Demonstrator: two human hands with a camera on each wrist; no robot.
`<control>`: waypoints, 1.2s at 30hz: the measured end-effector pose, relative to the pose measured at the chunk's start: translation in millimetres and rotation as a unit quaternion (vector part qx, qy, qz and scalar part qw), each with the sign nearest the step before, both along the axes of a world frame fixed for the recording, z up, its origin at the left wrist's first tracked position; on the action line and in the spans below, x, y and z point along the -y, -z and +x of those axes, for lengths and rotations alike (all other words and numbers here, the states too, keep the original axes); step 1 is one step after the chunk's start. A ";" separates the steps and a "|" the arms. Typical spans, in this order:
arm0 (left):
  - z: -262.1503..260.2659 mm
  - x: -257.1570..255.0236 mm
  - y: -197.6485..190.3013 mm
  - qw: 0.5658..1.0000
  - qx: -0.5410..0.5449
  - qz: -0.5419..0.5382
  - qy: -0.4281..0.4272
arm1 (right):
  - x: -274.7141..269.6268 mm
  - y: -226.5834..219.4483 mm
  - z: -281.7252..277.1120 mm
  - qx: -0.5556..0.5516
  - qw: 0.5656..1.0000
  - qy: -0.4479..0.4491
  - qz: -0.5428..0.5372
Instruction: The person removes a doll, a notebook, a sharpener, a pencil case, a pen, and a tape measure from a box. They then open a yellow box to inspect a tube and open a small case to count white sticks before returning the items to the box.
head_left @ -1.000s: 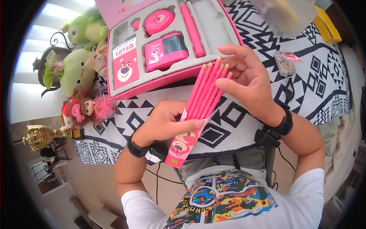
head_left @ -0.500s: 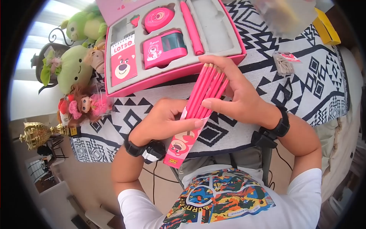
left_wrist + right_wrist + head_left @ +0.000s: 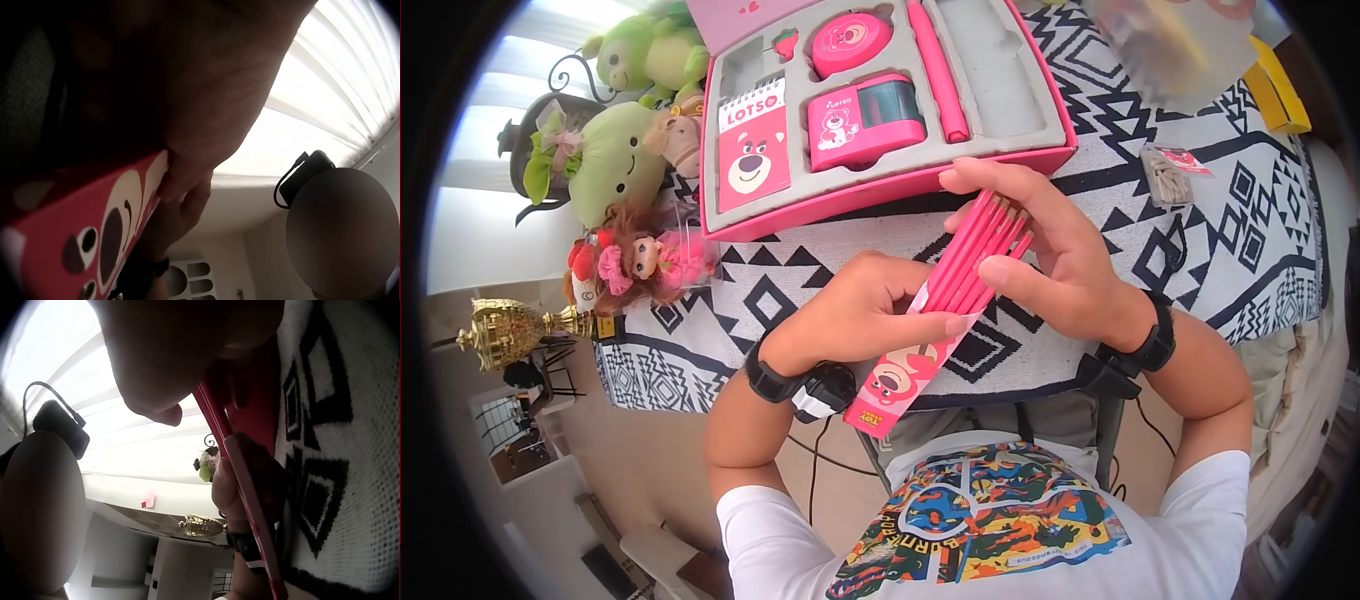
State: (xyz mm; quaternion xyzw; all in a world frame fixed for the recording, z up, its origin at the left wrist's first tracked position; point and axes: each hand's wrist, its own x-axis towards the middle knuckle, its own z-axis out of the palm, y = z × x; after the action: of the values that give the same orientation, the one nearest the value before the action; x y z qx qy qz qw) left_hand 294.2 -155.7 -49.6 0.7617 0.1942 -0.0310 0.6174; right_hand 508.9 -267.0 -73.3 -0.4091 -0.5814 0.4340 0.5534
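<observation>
In the head view, my left hand (image 3: 865,308) grips a slim pink pencil box (image 3: 900,375) with a bear's face printed on it. Its thumb lies across the front near the open top. A bunch of pink pencils (image 3: 980,262) stands out of that opening, slanting up to the right. My right hand (image 3: 1065,262) is around their upper ends, fingers extended beyond the tips and thumb overlapping the nearest pencil. From the right wrist, the thumb (image 3: 165,414) shows a gap to the pencils. The left wrist view has the bear print (image 3: 112,231) close up.
Beyond the hands lies a pink gift box (image 3: 880,185) with a notepad (image 3: 752,150), a sharpener (image 3: 865,122) and a long pink case (image 3: 938,75) in its grey tray. Dolls and plush toys stand left, near a gold trophy (image 3: 505,333). A small packet (image 3: 1167,178) lies right.
The pencils stick out less from their box, having slid deeper in. My right hand has closed in around their tips, while the left keeps its grip. The head view has shifted slightly.
</observation>
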 end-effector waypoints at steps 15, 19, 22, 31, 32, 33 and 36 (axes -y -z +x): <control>-3.5 -1.6 1.5 0.994 -0.022 -0.110 -0.011 | -0.9 6.4 -3.6 -0.003 1.000 -0.025 0.005; -3.7 -0.1 5.6 0.991 0.024 -0.135 0.006 | -1.7 4.8 0.0 -0.032 0.999 -0.038 0.004; -1.6 2.9 1.2 0.991 -0.012 -0.135 -0.005 | -1.8 4.4 0.9 -0.050 0.998 -0.049 0.001; -0.8 3.2 0.8 0.983 -0.034 -0.174 -0.046 | 0.7 3.5 -1.4 -0.084 0.992 -0.091 -0.029; -0.6 3.4 -0.5 0.982 -0.029 -0.179 -0.055 | 0.6 5.0 -2.2 -0.100 0.992 -0.079 -0.020; -0.4 3.5 -1.9 0.982 -0.030 -0.179 -0.054 | -0.2 6.1 -1.9 -0.100 0.992 -0.079 -0.020; -0.5 3.3 -3.8 0.977 -0.010 -0.196 -0.084 | -3.3 7.4 0.3 -0.122 0.991 -0.061 0.002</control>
State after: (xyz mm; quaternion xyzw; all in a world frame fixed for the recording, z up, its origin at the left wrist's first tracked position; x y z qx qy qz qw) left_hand 293.7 -159.0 -45.8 0.6063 0.2535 -0.0238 0.7534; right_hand 509.2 -263.7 -80.7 -0.3162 -0.5344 0.5121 0.5934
